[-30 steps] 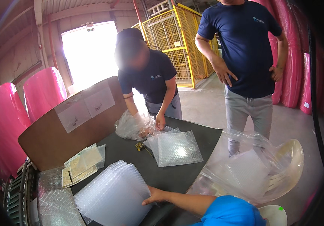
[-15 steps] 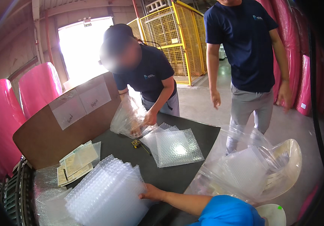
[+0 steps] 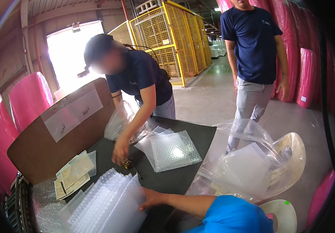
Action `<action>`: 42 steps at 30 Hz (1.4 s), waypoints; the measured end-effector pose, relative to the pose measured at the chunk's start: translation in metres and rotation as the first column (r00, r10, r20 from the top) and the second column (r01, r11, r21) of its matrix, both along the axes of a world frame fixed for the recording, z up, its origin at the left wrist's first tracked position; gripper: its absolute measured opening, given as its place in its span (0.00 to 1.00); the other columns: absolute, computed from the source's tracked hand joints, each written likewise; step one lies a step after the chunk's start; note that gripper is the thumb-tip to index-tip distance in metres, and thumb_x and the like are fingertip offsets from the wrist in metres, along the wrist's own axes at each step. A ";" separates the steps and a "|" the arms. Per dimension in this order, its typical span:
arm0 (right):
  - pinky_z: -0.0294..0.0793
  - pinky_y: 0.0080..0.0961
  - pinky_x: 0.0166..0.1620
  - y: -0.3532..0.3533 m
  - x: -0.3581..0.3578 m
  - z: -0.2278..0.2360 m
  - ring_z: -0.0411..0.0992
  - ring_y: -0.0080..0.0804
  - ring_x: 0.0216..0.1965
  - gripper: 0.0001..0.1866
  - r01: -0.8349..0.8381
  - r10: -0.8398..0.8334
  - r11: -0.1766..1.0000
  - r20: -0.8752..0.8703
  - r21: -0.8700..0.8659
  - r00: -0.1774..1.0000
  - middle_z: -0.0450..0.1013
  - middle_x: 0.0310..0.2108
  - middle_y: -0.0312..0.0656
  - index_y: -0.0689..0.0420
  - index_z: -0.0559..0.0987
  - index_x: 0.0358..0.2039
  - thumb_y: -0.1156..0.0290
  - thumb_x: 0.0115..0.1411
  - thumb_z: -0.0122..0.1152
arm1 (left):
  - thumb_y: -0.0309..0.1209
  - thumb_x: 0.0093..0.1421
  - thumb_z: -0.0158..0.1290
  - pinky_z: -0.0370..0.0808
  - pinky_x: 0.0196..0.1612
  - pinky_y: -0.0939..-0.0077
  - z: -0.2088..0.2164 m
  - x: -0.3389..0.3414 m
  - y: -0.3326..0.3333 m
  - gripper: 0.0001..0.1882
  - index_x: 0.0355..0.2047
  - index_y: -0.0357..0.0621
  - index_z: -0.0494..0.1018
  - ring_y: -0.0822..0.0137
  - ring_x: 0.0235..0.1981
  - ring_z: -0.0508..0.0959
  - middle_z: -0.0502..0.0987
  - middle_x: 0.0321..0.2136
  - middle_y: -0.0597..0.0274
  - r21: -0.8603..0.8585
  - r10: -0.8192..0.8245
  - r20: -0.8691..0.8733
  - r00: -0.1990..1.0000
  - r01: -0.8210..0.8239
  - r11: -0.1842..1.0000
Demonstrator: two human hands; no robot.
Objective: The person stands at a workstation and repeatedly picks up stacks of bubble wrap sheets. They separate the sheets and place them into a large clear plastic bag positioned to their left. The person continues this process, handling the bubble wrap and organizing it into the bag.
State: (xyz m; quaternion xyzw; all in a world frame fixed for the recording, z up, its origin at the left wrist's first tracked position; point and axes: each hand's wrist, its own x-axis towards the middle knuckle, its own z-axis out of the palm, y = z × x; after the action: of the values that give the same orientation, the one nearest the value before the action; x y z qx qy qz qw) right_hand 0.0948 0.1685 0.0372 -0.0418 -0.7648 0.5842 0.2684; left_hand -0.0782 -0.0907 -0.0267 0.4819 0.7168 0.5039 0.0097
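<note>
My right hand (image 3: 153, 197), at the end of a bare forearm below a blue sleeve, grips the right edge of a thick stack of bubble-wrap sheets (image 3: 105, 206). The stack stands tilted near the front of the black table (image 3: 171, 182), its top edges fanned. My left hand is out of view. Beyond the stack, a co-worker's hand (image 3: 120, 150) reaches down to a yellow-and-black tape measure (image 3: 127, 164). More bubble-wrap sheets (image 3: 177, 151) lie flat farther right, and a crumpled clear plastic bag (image 3: 120, 120) rests near the co-worker.
Papers with a pen (image 3: 72, 174) lie at the left, before a brown board (image 3: 58, 143). At the right, a large clear bag of sheets (image 3: 249, 165) sits on a pale chair (image 3: 293, 167). A second person (image 3: 249, 46) stands beyond it. Pink-wrapped rolls (image 3: 307, 77) line the back.
The stack has tipped more upright, and my right hand stays at its edge. The co-worker's hand has moved from the clear bag to the tape measure. The view has shifted slightly right.
</note>
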 end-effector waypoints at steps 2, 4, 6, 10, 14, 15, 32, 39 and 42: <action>0.55 0.31 0.55 0.001 0.003 -0.008 0.58 0.33 0.51 0.41 -0.119 0.123 0.984 0.020 -0.131 0.992 0.62 0.49 0.42 0.59 0.59 0.53 0.58 0.41 0.68 | 0.34 0.51 0.52 0.64 0.46 0.59 0.024 0.016 0.012 0.21 0.42 0.32 0.66 0.47 0.43 0.67 0.70 0.40 0.43 0.074 -0.006 0.235 0.972 -0.012 0.997; 0.58 0.30 0.53 -0.004 0.002 -0.016 0.61 0.31 0.49 0.38 -0.123 0.131 0.975 0.033 -0.184 0.991 0.65 0.46 0.41 0.59 0.61 0.51 0.61 0.40 0.68 | 0.34 0.51 0.53 0.64 0.45 0.60 0.031 0.022 0.016 0.22 0.43 0.32 0.66 0.48 0.42 0.68 0.70 0.40 0.44 0.102 -0.014 0.306 0.952 -0.018 0.995; 0.61 0.28 0.51 -0.013 -0.005 -0.021 0.63 0.30 0.47 0.35 -0.022 0.031 0.986 0.051 -0.168 0.998 0.67 0.43 0.41 0.59 0.63 0.49 0.64 0.41 0.68 | 0.34 0.50 0.53 0.64 0.45 0.61 0.035 0.023 0.019 0.23 0.43 0.32 0.65 0.50 0.42 0.68 0.70 0.40 0.45 0.111 -0.018 0.331 0.943 -0.020 0.994; 0.61 0.27 0.50 -0.017 0.000 0.010 0.64 0.29 0.46 0.31 -0.219 0.220 0.936 -0.029 -0.274 0.975 0.68 0.42 0.40 0.59 0.66 0.46 0.66 0.42 0.67 | 0.34 0.49 0.54 0.65 0.43 0.62 0.039 0.024 0.016 0.24 0.44 0.33 0.64 0.52 0.41 0.68 0.69 0.39 0.47 0.106 0.006 0.367 0.930 -0.048 0.993; 0.61 0.28 0.50 -0.011 -0.001 -0.019 0.64 0.29 0.45 0.30 -0.202 0.184 0.946 -0.090 -0.255 0.979 0.67 0.42 0.40 0.60 0.66 0.46 0.67 0.43 0.66 | 0.34 0.48 0.55 0.66 0.42 0.64 0.041 0.026 0.022 0.26 0.45 0.33 0.63 0.54 0.41 0.69 0.69 0.39 0.48 0.116 -0.008 0.391 0.920 -0.041 0.992; 0.61 0.28 0.50 -0.015 -0.002 -0.023 0.63 0.29 0.45 0.30 -0.160 0.143 0.947 -0.080 -0.278 0.986 0.67 0.42 0.40 0.60 0.66 0.46 0.67 0.43 0.66 | 0.35 0.48 0.56 0.67 0.42 0.64 0.040 0.028 0.022 0.27 0.45 0.33 0.63 0.55 0.41 0.69 0.69 0.39 0.49 0.113 -0.002 0.398 0.917 -0.046 0.993; 0.66 0.28 0.45 -0.002 -0.007 -0.014 0.67 0.28 0.40 0.23 -0.094 0.115 0.890 0.020 -0.447 0.993 0.71 0.37 0.39 0.59 0.71 0.41 0.73 0.42 0.63 | 0.34 0.43 0.60 0.71 0.34 0.73 0.005 0.000 -0.017 0.31 0.45 0.35 0.61 0.66 0.35 0.71 0.69 0.36 0.57 0.152 -0.020 0.546 0.838 -0.075 0.986; 0.58 0.27 0.53 -0.004 -0.022 -0.050 0.60 0.31 0.49 0.28 -0.060 0.076 0.930 0.030 -0.362 0.997 0.65 0.45 0.40 0.60 0.64 0.49 0.70 0.46 0.60 | 0.34 0.43 0.61 0.69 0.39 0.72 0.043 0.020 0.002 0.23 0.39 0.37 0.68 0.65 0.36 0.72 0.72 0.35 0.56 0.115 0.069 0.344 0.936 -0.115 0.987; 0.55 0.29 0.55 -0.001 -0.032 -0.044 0.57 0.33 0.53 0.31 -0.050 0.059 0.924 0.012 -0.380 0.998 0.61 0.49 0.43 0.59 0.61 0.52 0.66 0.49 0.60 | 0.35 0.43 0.60 0.68 0.43 0.70 0.043 0.015 -0.007 0.27 0.42 0.36 0.66 0.62 0.39 0.72 0.72 0.37 0.55 0.150 0.150 0.266 0.952 -0.195 0.969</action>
State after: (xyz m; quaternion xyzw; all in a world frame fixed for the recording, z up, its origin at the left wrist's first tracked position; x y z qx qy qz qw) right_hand 0.0623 0.1678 -0.0064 -0.0785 -0.6414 0.7277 0.2302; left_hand -0.0636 -0.0973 0.0164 0.3482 0.7023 0.6207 0.0144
